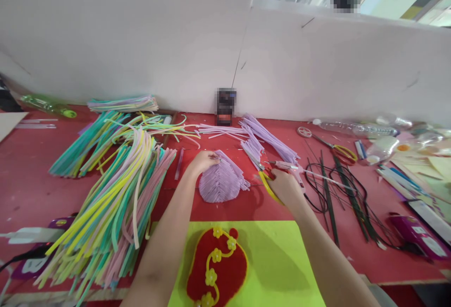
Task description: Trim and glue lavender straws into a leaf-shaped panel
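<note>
Crowding right hand [283,185]: glue gun [284,164]

A green bottle [47,105] lies near the wall [141,39].

Your purple leaf [219,184] looks fuzzy and ribbed, its stems soft and cloth-like, as does the loose stem bundle [102,217]. The scissors [271,190] you hold show metal blades and smooth yellow plastic handles. Below, the red shape [198,262] looks velvety against your smooth, matt lime sheet [275,264]. You have 1 green bottle [45,104] of glossy, see-through plastic; the partition [141,39] is matt.
</note>
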Available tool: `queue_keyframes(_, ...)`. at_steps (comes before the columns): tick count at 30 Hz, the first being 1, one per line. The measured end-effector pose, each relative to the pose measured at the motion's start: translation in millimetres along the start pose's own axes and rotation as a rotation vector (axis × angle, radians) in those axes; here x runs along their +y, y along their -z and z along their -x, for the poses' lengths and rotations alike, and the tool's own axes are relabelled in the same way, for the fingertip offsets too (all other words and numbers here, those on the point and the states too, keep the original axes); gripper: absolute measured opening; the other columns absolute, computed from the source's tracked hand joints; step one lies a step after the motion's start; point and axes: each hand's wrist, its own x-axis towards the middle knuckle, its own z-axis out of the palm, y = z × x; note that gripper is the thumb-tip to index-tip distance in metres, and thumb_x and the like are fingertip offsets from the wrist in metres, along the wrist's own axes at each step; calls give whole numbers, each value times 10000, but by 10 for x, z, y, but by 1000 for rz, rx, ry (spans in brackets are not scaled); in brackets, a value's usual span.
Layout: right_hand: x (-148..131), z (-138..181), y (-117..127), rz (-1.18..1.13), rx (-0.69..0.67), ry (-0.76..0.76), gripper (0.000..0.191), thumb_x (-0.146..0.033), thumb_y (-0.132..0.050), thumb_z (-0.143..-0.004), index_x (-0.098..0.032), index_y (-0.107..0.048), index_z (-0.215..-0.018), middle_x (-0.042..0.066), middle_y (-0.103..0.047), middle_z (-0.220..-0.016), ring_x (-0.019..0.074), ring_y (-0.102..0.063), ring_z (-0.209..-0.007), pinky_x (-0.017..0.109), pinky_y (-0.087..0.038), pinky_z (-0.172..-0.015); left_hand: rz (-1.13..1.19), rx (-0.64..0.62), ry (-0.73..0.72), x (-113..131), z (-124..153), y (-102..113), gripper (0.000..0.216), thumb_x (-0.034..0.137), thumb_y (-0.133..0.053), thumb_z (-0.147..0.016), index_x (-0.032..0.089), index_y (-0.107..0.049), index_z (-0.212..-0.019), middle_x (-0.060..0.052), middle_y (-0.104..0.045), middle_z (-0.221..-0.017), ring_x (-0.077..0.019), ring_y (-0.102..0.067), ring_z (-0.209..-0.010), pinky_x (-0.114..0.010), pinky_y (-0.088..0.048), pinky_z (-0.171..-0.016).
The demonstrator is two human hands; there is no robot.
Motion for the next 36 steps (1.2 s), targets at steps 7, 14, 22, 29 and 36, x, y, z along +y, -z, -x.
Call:
queue_keyframes(7, -290, -508, -195, 238, -21, 134, 288, -413, -588, -830, -169, -663, -963, 140, -708, -939, 268, -672, -881, 309, -457, -715, 17, -46, -138, 340, 230, 81, 133, 179, -710, -661, 159, -711, -792, -68, -745, -871, -211, -673, -878, -320, -497, -829)
queue_keyframes(14, -364, -839, -372, 77, -57, 363, 261, -244, -702, -750, -161, -683, -997, 156, -662, -1100, 275, -606, -1059, 345, -453, -893, 32, -43, -240, 559, 411, 147, 152, 157, -695, -700, 169, -718, -849, -63, -742, -943, -205, -674, -906, -332, -497, -883)
queue_keyframes(22, -438, -555, -223, -691, -128, 261, 476, -567, -401, -911, -198, -697, -959, 91, -706, -1009, 220, -641, -1013, 369, -478, -922, 120, -34, -192, 717, 516, 144, 163, 120, -688, -710, 166, -713, -865, -57, -740, -958, -198, -672, -927, -343, -485, -909)
queue_keyframes(29, -441, -129, -250, -1174, -419, 80, 563, -695, -619, -705, -222, -690, -1002, 66, -712, -1023, 243, -642, -1014, 332, -517, -822, 129, -22, -252, 774, 574, 88, 123, 165, -672, -736, 164, -704, -855, -46, -734, -921, -194, -665, -903, -341, -477, -887)
queue_keyframes(36, -256, -57, -295, -1303, -401, 52, 513, -554, -736, -644, -260, -689, -1062, 49, -718, -1057, 268, -631, -1070, 363, -501, -882, 134, -9, -207, 921, 685, -51, 138, 174, -674, -736, 159, -700, -871, -64, -730, -960, -196, -658, -926, -347, -474, -894)
